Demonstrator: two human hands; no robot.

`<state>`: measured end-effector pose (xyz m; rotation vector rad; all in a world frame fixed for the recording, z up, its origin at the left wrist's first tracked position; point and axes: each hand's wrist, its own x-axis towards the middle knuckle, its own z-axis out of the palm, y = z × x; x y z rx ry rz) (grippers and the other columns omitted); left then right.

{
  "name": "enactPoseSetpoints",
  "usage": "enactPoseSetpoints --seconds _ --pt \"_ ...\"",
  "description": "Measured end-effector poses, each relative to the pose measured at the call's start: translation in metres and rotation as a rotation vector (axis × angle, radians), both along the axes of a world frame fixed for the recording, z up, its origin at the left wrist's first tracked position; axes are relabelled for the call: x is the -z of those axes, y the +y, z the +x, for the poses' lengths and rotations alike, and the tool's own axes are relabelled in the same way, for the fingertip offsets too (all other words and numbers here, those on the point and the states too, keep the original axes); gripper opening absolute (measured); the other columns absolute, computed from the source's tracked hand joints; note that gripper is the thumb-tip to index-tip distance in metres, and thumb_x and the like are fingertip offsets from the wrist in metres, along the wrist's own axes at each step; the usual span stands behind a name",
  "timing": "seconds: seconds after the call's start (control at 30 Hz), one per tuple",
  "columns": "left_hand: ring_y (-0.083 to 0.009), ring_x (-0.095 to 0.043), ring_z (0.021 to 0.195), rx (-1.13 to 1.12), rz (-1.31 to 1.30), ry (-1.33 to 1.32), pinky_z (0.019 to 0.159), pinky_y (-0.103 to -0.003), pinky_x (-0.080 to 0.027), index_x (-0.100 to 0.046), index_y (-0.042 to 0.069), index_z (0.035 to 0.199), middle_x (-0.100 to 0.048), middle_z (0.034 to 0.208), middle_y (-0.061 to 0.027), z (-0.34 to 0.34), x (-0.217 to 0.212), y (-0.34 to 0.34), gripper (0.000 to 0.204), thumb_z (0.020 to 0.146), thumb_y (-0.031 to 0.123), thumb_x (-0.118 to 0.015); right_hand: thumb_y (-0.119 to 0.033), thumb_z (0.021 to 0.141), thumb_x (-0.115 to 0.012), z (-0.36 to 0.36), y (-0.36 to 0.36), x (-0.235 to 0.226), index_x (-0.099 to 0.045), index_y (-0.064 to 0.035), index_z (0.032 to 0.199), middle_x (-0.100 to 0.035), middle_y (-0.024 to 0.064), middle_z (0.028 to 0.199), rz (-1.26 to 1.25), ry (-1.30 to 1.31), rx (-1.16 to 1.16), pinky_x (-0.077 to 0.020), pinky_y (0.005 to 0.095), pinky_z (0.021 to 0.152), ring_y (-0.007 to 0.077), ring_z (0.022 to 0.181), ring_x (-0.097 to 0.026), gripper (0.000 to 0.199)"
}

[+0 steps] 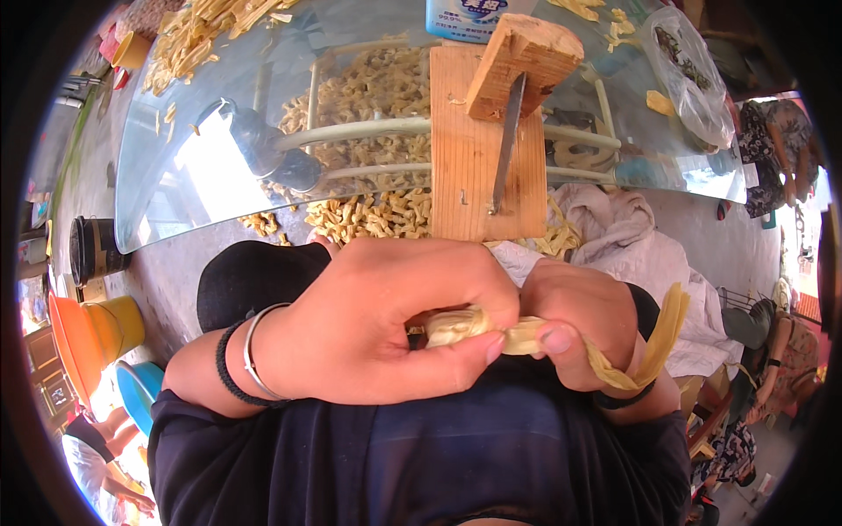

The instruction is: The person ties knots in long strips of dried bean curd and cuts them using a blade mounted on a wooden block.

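On the near side of the wooden blade stand (pixel 456 175), the left grip (pixel 386 320) is pinching a bunched yellow strip (pixel 456 325), the right grip (pixel 583 320) is pinching it alongside; small yellow pieces (pixel 373 216) are lying left of the stand.

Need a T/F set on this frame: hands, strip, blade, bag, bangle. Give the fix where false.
1. The left hand and right hand both grip the yellow strip. True.
2. Its loose end hangs beyond the left hand. False: beyond the right hand.
3. A metal blade extends from the wooden block. True.
4. The clear plastic bag is left of the wooden block. False: right of it.
5. A silver bangle is on the left wrist. True.
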<state>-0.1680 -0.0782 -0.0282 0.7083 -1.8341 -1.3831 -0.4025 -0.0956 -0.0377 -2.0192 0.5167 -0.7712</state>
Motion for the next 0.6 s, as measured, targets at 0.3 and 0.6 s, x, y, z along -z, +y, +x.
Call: enactPoseSetpoints --seconds 0.3,0.6 --pt "-0.0174 -0.064 0.079 -0.239 0.408 0.123 0.071 -0.029 -0.054 -0.052 0.001 0.103 -0.060 0.095 -0.0131 0.022 -0.001 0.008 0.029 0.083 0.003 -0.073 -0.028 0.100 -0.053 -0.012 0.005 -0.008 -0.060 0.0014 0.088 -0.058 0.0042 0.069 0.348 -0.060 0.248 -0.0432 0.0278 0.055 0.0127 0.059 -0.053 0.033" --pt "-0.0041 -0.055 0.082 -0.320 0.442 0.026 0.065 -0.018 -0.045 -0.055 0.005 0.108 -0.055 0.098 -0.0009 0.013 -0.004 0.013 0.036 0.081 0.008 -0.079 -0.036 0.107 -0.032 -0.015 -0.006 -0.003 -0.053 0.0048 0.123 -0.052 0.0043 0.089 0.715 -0.747 0.553 -0.0434 0.0294 0.080 0.0141 0.086 -0.051 0.049"
